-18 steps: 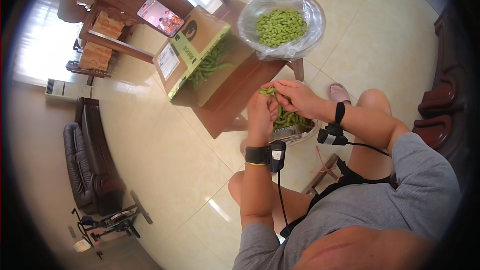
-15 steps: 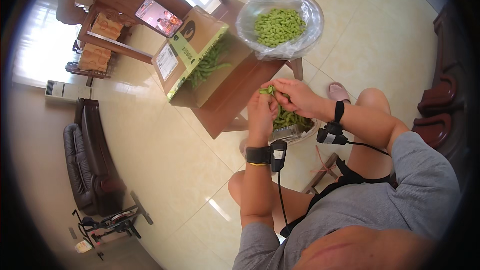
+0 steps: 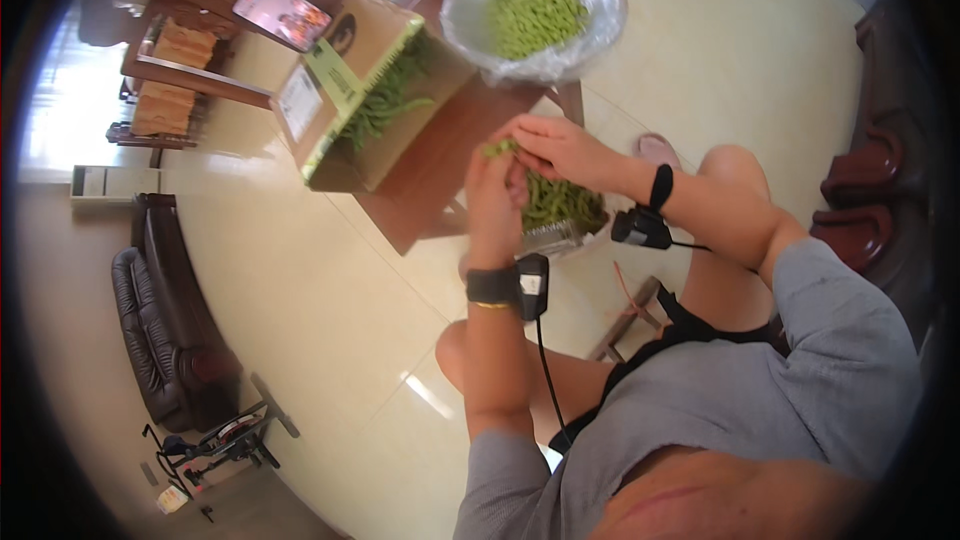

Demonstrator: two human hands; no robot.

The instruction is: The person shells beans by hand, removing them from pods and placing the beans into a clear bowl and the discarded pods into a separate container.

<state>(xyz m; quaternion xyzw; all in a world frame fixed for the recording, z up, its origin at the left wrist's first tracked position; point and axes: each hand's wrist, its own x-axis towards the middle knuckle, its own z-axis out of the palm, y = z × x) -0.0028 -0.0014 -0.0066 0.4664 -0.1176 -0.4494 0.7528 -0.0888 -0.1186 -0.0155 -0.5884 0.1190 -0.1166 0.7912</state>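
My left hand (image 3: 492,190) and my right hand (image 3: 555,150) meet over a tray of green pods (image 3: 565,202), both closed on a small green pod (image 3: 500,148) between their fingertips; motion blurs it. Straight ahead, a steel bowl (image 3: 455,15) lined with clear plastic holds shelled green beans (image 3: 535,20) on the wooden stool (image 3: 400,220). To its left, an open cardboard box (image 3: 355,30) with more green pods (image 3: 385,105) lies tilted on the stool.
A phone (image 3: 280,10) showing a picture stands above the box. Wooden furniture (image 3: 205,85) is at the upper left, a dark leather sofa (image 3: 160,320) and an exercise machine (image 3: 215,450) at the left, and dark wooden seating (image 3: 860,160) at the right.
The whole scene sits higher and further left in the picture and is blurrier. My hands remain together on the pod.
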